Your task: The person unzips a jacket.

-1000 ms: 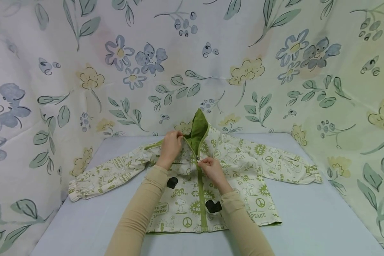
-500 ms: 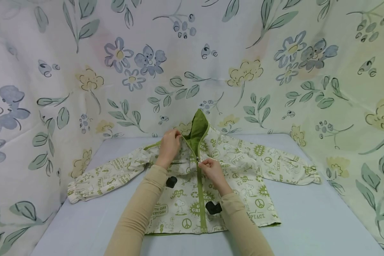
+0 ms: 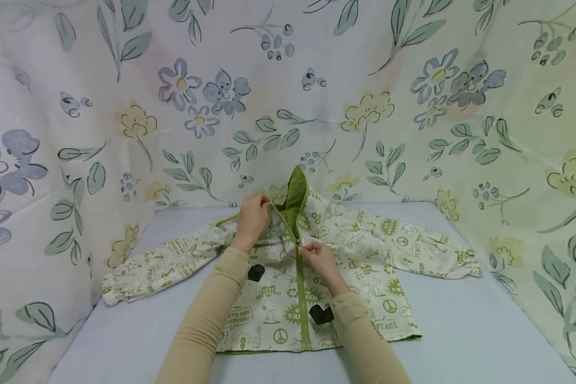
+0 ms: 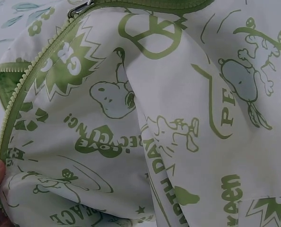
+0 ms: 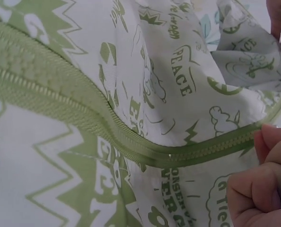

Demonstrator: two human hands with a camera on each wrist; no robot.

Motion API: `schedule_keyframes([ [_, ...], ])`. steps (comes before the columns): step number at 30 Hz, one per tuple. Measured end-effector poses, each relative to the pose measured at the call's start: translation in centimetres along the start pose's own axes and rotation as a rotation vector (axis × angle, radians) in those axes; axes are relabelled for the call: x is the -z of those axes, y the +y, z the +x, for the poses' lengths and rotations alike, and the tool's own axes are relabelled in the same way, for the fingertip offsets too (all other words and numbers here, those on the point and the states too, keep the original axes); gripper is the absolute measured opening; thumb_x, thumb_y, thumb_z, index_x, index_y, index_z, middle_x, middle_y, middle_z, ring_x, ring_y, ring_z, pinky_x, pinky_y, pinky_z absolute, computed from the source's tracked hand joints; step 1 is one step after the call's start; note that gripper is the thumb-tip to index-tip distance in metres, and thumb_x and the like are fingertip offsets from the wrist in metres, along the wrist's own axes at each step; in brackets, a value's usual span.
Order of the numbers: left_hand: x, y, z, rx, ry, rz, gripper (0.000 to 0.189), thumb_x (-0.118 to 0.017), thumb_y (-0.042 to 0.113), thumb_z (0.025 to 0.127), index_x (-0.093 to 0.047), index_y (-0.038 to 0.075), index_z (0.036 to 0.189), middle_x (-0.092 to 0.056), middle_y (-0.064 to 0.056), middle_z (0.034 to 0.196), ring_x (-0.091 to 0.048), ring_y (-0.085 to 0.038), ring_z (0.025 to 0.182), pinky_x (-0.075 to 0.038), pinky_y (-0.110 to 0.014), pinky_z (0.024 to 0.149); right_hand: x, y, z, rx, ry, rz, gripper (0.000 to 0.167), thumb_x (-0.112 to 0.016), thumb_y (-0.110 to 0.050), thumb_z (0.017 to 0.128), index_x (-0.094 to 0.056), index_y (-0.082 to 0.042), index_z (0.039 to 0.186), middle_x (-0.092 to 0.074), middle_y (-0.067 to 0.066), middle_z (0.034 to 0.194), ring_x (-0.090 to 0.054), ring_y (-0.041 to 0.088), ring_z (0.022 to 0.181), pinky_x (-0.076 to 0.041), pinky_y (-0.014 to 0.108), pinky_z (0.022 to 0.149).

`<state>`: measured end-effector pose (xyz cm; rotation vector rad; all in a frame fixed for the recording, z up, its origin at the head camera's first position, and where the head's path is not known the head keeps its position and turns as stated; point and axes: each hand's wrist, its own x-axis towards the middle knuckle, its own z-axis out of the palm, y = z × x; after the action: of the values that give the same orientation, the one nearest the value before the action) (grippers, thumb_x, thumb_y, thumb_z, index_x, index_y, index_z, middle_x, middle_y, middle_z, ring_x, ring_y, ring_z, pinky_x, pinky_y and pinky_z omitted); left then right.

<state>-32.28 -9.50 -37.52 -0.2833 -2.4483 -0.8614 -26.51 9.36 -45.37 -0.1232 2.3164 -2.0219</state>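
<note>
A white jacket [image 3: 360, 266] with green cartoon print lies front up, sleeves spread to both sides. Its green front zipper [image 3: 301, 298] is closed from the hem to the chest, while the collar parts above it and shows green lining [image 3: 295, 194]. My left hand [image 3: 253, 218] pinches the top of the left collar edge and lifts it. At the bottom of the opening, my right hand [image 3: 319, 258] pinches the pull at the zipper slider [image 3: 298, 243]. The metal slider [image 4: 81, 8] also appears in the left wrist view. In the right wrist view, fingertips of my right hand [image 5: 266, 177] meet the zipper tape.
The jacket rests on a pale, cloth-covered table [image 3: 470, 330]. A floral curtain [image 3: 288, 106] hangs behind and along both sides. Black wrist-worn devices [image 3: 321, 314] sit beneath both forearms, over the jacket front.
My left hand has shifted slightly left with the collar edge. The right hand and slider sit a touch lower in view, and the camera has also tilted slightly.
</note>
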Motion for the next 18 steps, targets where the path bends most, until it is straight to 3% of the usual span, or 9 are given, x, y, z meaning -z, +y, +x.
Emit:
schedule_keyframes([
  [18, 0.08, -0.44, -0.08, -0.005, 0.030, -0.012, 0.009, -0.057, 0.005, 0.093, -0.065, 0.001, 0.093, -0.059, -0.011, 0.088, -0.055, -0.023, 0.078, -0.048, -0.032, 0.065, 0.50, 0.72, -0.21, -0.038, -0.049, -0.071, 0.018, -0.062, -0.016, 0.090, -0.064, 0.001, 0.094, -0.034, -0.001, 0.046, -0.025, 0.011, 0.038, -0.028, 0.026, 0.039],
])
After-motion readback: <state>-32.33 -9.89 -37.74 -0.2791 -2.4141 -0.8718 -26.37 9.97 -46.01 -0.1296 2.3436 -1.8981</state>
